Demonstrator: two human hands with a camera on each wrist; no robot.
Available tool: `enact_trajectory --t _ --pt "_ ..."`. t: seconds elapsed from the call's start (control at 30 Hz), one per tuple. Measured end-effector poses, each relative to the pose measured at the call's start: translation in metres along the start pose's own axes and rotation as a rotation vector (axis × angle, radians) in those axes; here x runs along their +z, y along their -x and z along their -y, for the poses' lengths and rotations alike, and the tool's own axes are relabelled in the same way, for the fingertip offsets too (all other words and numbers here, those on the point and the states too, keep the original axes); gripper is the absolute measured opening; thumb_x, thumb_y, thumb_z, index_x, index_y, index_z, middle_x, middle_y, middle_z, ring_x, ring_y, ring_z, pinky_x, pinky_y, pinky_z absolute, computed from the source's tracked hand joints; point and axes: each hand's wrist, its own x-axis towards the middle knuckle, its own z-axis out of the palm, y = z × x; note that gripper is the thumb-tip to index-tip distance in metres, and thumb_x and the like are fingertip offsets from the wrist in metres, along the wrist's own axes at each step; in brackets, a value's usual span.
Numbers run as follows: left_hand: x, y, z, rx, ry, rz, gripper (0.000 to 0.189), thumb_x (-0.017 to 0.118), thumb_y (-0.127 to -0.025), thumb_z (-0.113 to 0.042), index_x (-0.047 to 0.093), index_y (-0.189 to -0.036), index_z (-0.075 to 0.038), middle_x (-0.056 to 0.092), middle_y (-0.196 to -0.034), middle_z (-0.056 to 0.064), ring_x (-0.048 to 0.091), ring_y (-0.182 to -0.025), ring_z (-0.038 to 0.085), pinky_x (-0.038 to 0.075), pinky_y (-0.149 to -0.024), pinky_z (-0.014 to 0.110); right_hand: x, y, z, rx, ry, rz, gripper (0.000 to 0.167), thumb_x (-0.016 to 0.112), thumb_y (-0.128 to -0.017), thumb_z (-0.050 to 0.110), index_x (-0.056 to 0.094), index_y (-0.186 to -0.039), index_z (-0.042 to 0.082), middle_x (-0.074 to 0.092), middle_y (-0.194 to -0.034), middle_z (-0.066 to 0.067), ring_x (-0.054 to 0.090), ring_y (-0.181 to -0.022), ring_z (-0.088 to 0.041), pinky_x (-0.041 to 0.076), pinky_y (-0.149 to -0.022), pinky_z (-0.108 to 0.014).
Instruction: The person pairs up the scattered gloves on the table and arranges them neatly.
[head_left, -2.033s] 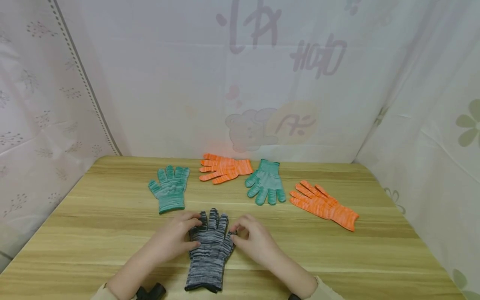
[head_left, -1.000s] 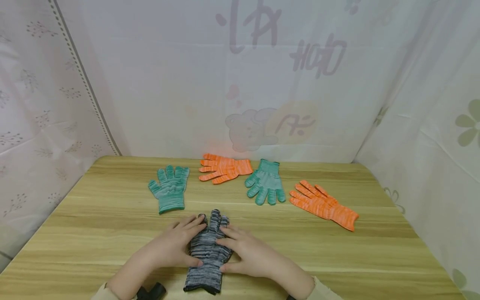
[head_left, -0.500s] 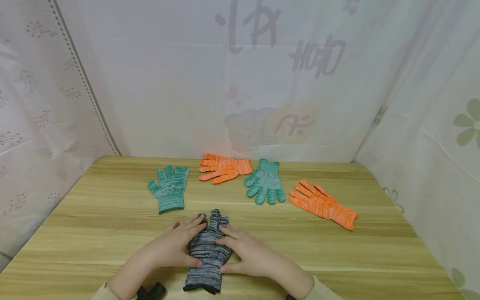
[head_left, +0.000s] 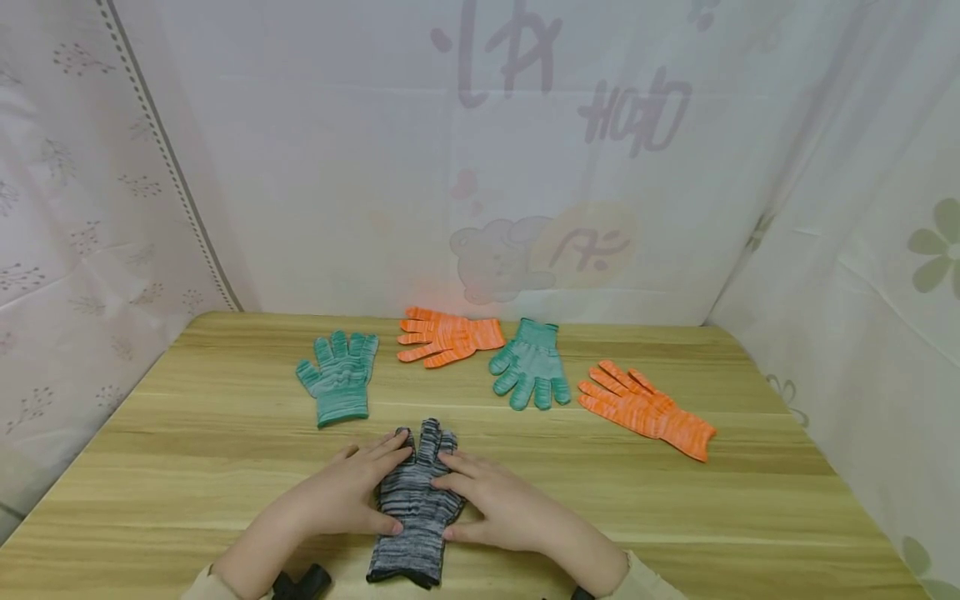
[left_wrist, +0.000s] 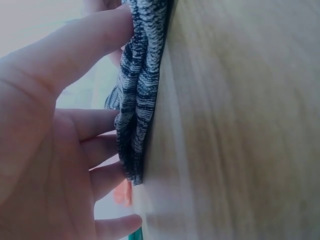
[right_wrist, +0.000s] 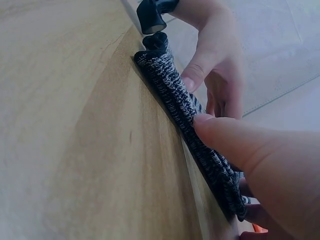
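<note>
head view, grey glove (head_left: 416, 498) on wooden table (head_left: 187, 433), pale curtain (head_left: 315, 167) (faintly printed)

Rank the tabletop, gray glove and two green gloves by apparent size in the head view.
1. Tabletop
2. Gray glove, partly covered
3. Left green glove and right green glove: too alike to rank

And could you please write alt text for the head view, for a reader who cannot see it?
A person's left hand and right hand rest on a black-and-gray knit glove lying on a wooden table. Beyond it lie two green gloves and two orange gloves.
</note>
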Motion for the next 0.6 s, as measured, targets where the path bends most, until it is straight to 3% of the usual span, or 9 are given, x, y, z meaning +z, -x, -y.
enact_trajectory --t 0.6 --pt "-0.009 0.002 -0.008 -0.022 -0.029 -0.035 0.074 0.077 -0.080 -0.039 0.050 -0.138 -0.002 0.038 -0.148 0.014 0.036 -0.134 0.036 0.024 -0.103 0.064 -0.010 0.002 0.000 0.004 -0.048 -0.012 0.047 0.056 -0.095 0.045 0.056 -0.135 0.019 0.037 -0.150 -0.004 0.033 -0.136 -0.027 0.032 -0.106 -0.049"
